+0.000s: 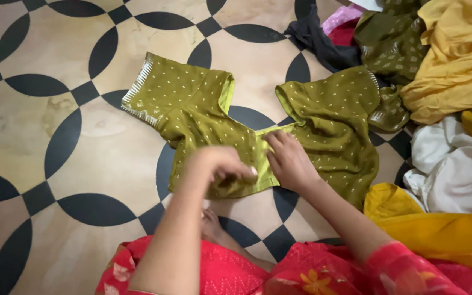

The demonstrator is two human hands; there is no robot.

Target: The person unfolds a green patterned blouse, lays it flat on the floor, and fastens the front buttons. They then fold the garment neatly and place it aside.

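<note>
Red patterned cloth (301, 273) over the lap fills the view's lower edge; both forearms rise from it toward the olive blouse (203, 131). I take the blouse as landmark: it lies spread flat on the cream floor (39, 125) with black curved tiles, white-dotted, one short sleeve with a pale trimmed hem pointing away to its far left, the other sleeve lying to its right. I note the left hand (219, 166) over the blouse's near hem, fingers curled and pinching a fold of the fabric. Right hand (288, 161) rests at the blouse's middle, fingers pressed together and flat against the lighter green inner edge. Hands sit just beside each other, not touching as far as I can tell. Right of the blouse: a heap of clothes, with a yellow garment (454, 60), a white cloth (449, 164), a dark olive dotted piece (391, 38). Another yellow cloth (438, 229) lies near the blouse's lower right.
</note>
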